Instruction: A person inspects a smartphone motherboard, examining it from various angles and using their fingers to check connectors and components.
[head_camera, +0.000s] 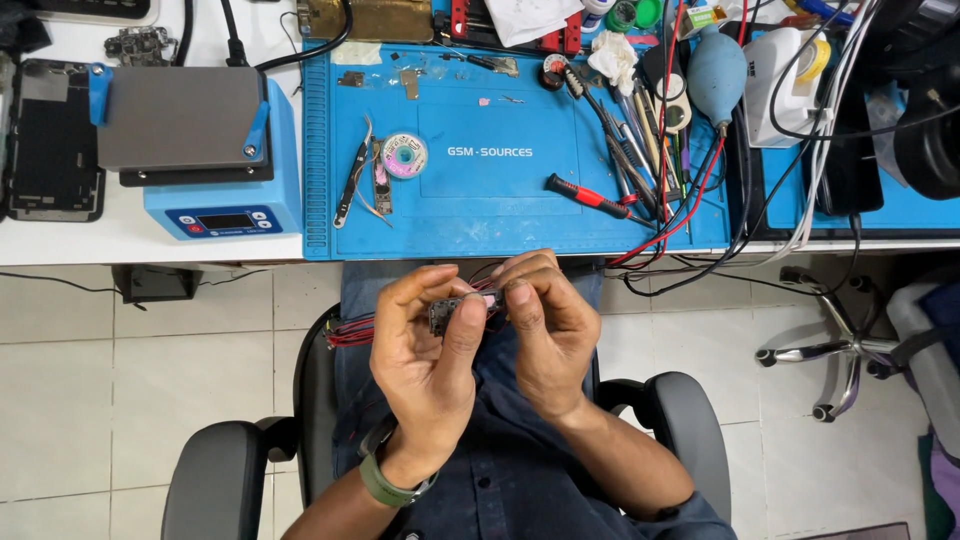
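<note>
Small dark board (452, 312) pinched between both hands over the lap, below the surface (130, 235) edge. Left hand (425, 350): thumb and fingers closed on the board's left end, green watch strap (385, 485) on the wrist. Right hand (545, 330): fingertips curled in, gripping the right end. Red wires (350, 332) running left from the board across the chair.

On the surface: blue mat (500, 215) with white lettering at centre. Red-handled screwdriver (588, 197) lying right of centre, tweezers (352, 185) and round solder-wick spool (404, 156) with pink label on the left. Blue heater box (225, 205) with grey plate at far left, small display panel on its front face. Teal blower bulb (715, 75) upper right. Dark phone (52, 140) flat at the left edge.
</note>
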